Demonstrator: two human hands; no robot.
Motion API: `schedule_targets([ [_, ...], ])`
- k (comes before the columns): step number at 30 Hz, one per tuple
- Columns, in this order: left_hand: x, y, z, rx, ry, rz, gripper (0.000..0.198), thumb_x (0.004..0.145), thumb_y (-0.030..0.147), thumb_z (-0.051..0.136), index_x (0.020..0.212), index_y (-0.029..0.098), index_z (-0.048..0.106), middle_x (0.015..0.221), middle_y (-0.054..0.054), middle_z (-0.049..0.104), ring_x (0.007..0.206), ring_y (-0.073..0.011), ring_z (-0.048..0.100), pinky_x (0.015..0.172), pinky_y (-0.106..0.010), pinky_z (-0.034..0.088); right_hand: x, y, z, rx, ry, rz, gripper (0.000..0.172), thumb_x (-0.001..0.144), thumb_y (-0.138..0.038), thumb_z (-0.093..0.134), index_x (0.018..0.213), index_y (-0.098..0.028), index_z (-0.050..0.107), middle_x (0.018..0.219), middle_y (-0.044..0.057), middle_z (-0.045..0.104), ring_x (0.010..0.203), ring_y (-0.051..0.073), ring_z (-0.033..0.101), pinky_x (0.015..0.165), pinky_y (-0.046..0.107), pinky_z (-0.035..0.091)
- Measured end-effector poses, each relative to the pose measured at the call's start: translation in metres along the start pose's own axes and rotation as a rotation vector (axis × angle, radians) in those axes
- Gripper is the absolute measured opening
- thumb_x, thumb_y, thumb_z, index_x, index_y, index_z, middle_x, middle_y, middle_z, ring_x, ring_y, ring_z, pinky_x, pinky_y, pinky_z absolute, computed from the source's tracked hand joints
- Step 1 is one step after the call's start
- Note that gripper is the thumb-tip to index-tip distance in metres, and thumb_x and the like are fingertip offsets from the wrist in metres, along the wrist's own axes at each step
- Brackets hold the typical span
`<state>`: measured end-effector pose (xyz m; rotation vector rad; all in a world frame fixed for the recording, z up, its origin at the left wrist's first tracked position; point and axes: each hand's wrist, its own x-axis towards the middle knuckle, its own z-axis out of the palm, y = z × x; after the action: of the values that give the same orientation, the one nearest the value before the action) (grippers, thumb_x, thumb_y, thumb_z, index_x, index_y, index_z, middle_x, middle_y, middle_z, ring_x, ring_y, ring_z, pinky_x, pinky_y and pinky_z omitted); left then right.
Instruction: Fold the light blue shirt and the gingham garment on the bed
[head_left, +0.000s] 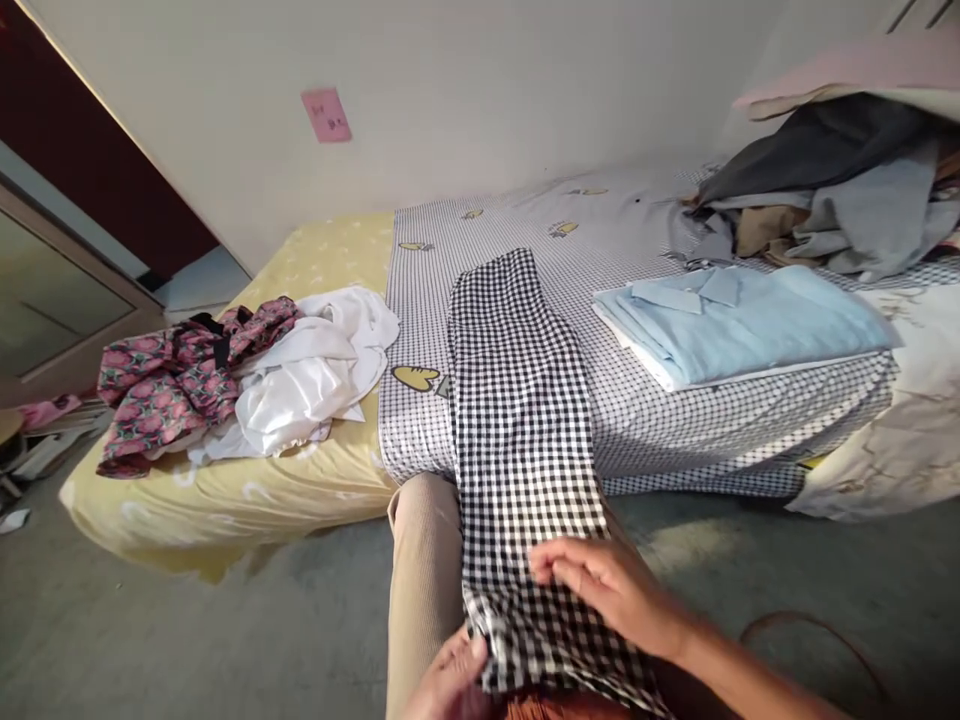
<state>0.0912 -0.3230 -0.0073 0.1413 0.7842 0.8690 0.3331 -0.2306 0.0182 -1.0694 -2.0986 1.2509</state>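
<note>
A black-and-white gingham garment lies in a long folded strip from the bed down across my lap. Whether it is a shirt or a dress cannot be made out. My left hand pinches its near left edge, thumb on top, where the cloth bunches a little. Above the near part of the strip is my right hand, its fingers slightly bent and nothing held in them. It is over or lightly touching the cloth; I cannot tell which.
A folded light blue shirt lies on the bed at right, before a heap of clothes. White clothing and a pink floral garment lie on the yellow bedding at left. A pink note is on the wall.
</note>
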Motion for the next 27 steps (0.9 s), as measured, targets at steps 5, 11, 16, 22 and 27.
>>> schedule_targets([
  [5,0.028,0.003,-0.006,-0.235,-0.028,0.055,0.028,0.093,0.041,0.071,0.113,0.022,0.075,0.127,-0.008,0.076,0.115,-0.0237,0.069,0.115,-0.045,0.043,-0.022,0.014,-0.026,-0.098,-0.085,0.112,0.042,0.107,-0.052,0.044,0.139,-0.038,0.068,0.144,0.003,0.068,0.149,0.029,0.046,0.119,0.055,0.044],
  [11,0.035,0.002,0.001,-0.237,0.028,0.078,0.029,0.098,0.040,0.064,0.114,0.018,0.073,0.127,-0.010,0.076,0.117,-0.0241,0.068,0.112,-0.044,0.046,-0.039,-0.005,0.004,-0.110,-0.173,0.078,0.078,0.099,-0.059,0.059,0.166,-0.033,0.030,0.161,0.009,0.051,0.146,0.030,0.050,0.120,0.048,0.044],
  [16,0.027,0.002,0.004,-0.242,0.021,0.095,0.030,0.096,0.039,0.068,0.116,0.017,0.075,0.125,-0.010,0.078,0.113,-0.0239,0.070,0.114,-0.044,0.045,-0.034,-0.002,0.036,-0.414,0.002,0.139,0.090,0.082,-0.014,0.069,0.163,-0.035,0.037,0.134,0.007,0.073,0.118,0.028,0.071,0.104,0.044,0.059],
  [22,0.006,0.009,0.008,-0.215,0.115,-0.039,0.040,0.093,0.040,0.069,0.119,0.010,0.075,0.115,-0.014,0.081,0.125,-0.0322,0.067,0.121,-0.048,0.039,-0.037,-0.007,0.037,-0.525,0.036,0.001,0.086,0.074,-0.009,0.065,0.153,-0.039,0.050,0.143,0.003,0.068,0.120,0.026,0.070,0.104,0.041,0.059],
  [27,-0.012,0.005,0.005,-0.163,0.140,-0.041,0.047,0.090,0.044,0.072,0.122,0.009,0.074,0.123,-0.018,0.078,0.128,-0.0344,0.066,0.118,-0.046,0.041,-0.037,-0.025,0.038,-0.592,-0.065,-0.080,0.087,0.072,-0.014,0.074,0.151,-0.042,0.053,0.130,0.003,0.073,0.109,0.029,0.073,0.095,0.041,0.063],
])
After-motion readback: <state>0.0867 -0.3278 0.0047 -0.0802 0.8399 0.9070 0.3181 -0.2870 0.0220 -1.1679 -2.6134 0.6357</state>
